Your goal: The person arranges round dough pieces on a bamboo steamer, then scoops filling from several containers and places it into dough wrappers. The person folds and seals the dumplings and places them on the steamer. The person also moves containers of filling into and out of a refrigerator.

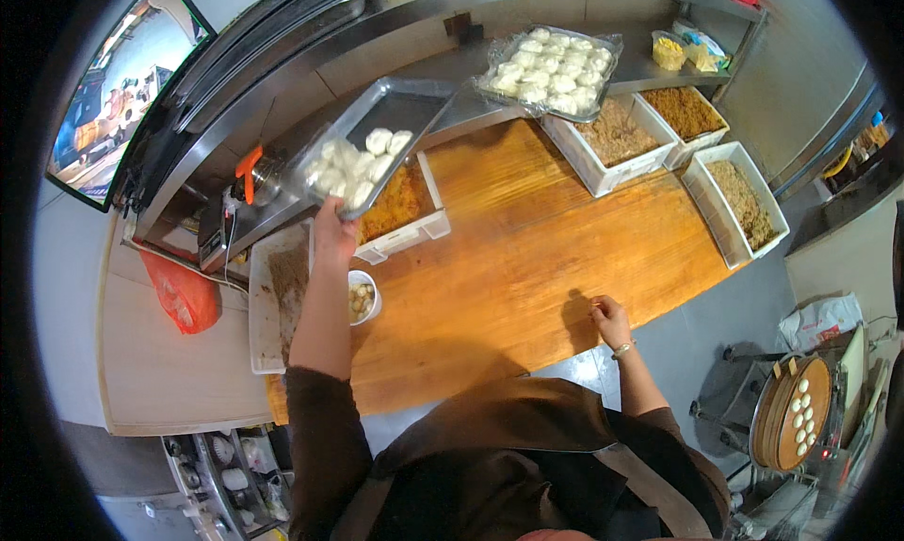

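Note:
My left hand grips the near edge of a metal tray, tilted at the lip of the lower steel shelf. Several white dough buns sit in its near half, partly under clear plastic film; the far half is bare metal. Below the tray is a white plastic box of orange-brown filling, partly hidden by it. Over the wooden table's front edge, my right hand is held with curled fingers; whether anything is between them is unclear.
A film-wrapped tray of buns rests at the shelf's edge. Filling boxes stand at the right; another box and a white tub are at the left. Round boards with dough pieces stand at lower right.

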A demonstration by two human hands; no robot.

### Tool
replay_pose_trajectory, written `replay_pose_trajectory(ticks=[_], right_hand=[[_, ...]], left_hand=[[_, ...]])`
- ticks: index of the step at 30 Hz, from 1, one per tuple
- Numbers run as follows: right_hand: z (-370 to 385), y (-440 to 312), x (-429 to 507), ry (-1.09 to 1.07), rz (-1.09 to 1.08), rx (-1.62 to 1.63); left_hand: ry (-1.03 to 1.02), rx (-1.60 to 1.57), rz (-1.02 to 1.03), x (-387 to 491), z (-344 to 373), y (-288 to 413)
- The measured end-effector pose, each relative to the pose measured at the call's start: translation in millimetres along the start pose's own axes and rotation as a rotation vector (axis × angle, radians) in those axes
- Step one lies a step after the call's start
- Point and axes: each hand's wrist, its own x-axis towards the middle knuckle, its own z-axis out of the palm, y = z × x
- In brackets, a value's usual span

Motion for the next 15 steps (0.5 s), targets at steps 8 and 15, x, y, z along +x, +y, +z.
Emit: replay_pose_trajectory(ticks=[8,15], right_hand=[[-20,16,-59,0.211,0.031,-0.255],[20,17,-108,0.394,0.165,-0.159]], left_hand=[[0.028,-0.150,0.044,34,33,-10],[-0.025,-0.003,0.118,-21,-11,-54]])
